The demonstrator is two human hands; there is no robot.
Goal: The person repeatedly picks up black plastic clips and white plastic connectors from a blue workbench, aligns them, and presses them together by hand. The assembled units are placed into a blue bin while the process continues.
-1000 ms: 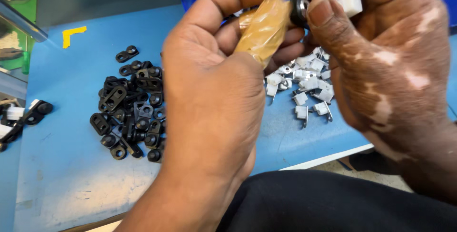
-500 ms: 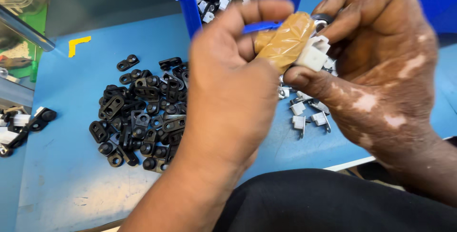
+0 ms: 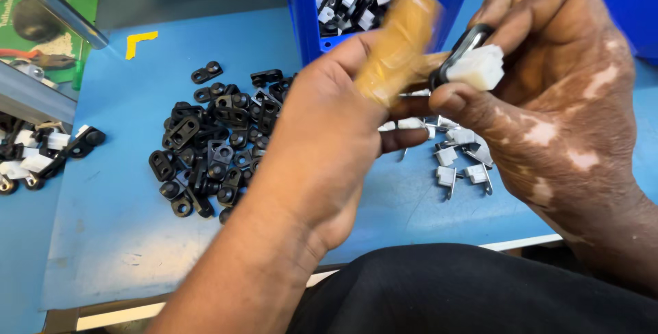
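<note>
I'm looking down at both hands raised over the blue desk (image 3: pixel 103 238). My right hand (image 3: pixel 555 114) pinches a small assembly between thumb and forefinger: a white plastic clip (image 3: pixel 480 70) seated against a black eyelet piece (image 3: pixel 460 46), held at about one o'clock from the middle of the view. My left hand (image 3: pixel 329 142) has its grip pressed together, and its tape-wrapped finger (image 3: pixel 397 46), tan and blurred with motion, bears against the assembly from the nine o'clock side.

I judge this to be the joining step: the white part being pushed home into the black one. The next move calls for a steady pinch on the right and a square push from the left, so the two parts don't twist apart.

Supplies lie around. The heap of black eyelet pieces (image 3: pixel 212 142) sits at nine o'clock on the desk, the loose white clips with metal pins (image 3: pixel 462 162) lie under my right hand at four o'clock, and the blue bin (image 3: pixel 308 25) of mixed black and white parts stands at twelve. A few joined pieces (image 3: pixel 41 156) rest at the far left edge.

Against half a second ago, the taped finger has swung up and leftward off the white clip, which now shows clear, and the bin sits lower in view.
</note>
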